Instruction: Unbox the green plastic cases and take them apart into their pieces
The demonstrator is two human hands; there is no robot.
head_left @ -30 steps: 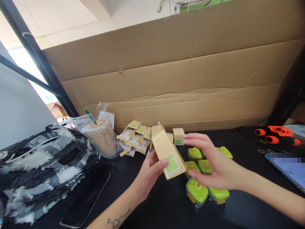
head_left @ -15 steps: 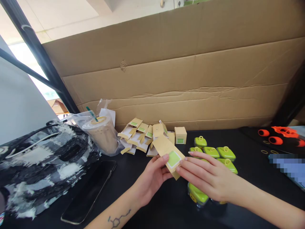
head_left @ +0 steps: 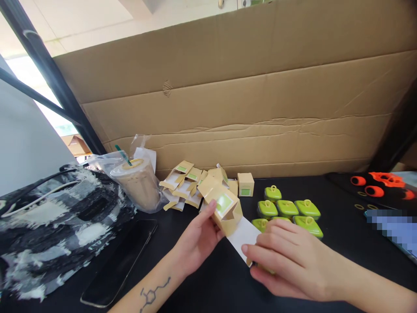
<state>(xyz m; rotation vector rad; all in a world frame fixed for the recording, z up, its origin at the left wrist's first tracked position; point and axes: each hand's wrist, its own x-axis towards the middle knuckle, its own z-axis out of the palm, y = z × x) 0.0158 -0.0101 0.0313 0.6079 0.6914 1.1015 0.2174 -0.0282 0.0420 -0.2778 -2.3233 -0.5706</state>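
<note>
My left hand (head_left: 198,239) grips a small tan cardboard box (head_left: 213,195) with a green label. The box is popped out into shape and tilted, its near end open towards the right. From that end a long flap (head_left: 243,239) sticks out, white inside. My right hand (head_left: 293,256) has its fingers closed at the flap's far tip. Small lime-green lidded containers (head_left: 287,208) with yellow loops on top stand behind and partly under my right hand, which hides some of them.
Behind the hands lies a heap of flattened, open tan boxes (head_left: 182,182), beside one closed box (head_left: 246,184). A bagged drink cup (head_left: 138,182), a dark phone (head_left: 120,261) and a frayed black-and-white cloth (head_left: 65,234) are at left. Orange-and-black items (head_left: 374,191) lie at right. Tall cardboard (head_left: 234,108) stands behind.
The box in my left hand went from flat to opened out, and its end flap now extends. My right hand moved down and right, from the box's edge to the flap's tip.
</note>
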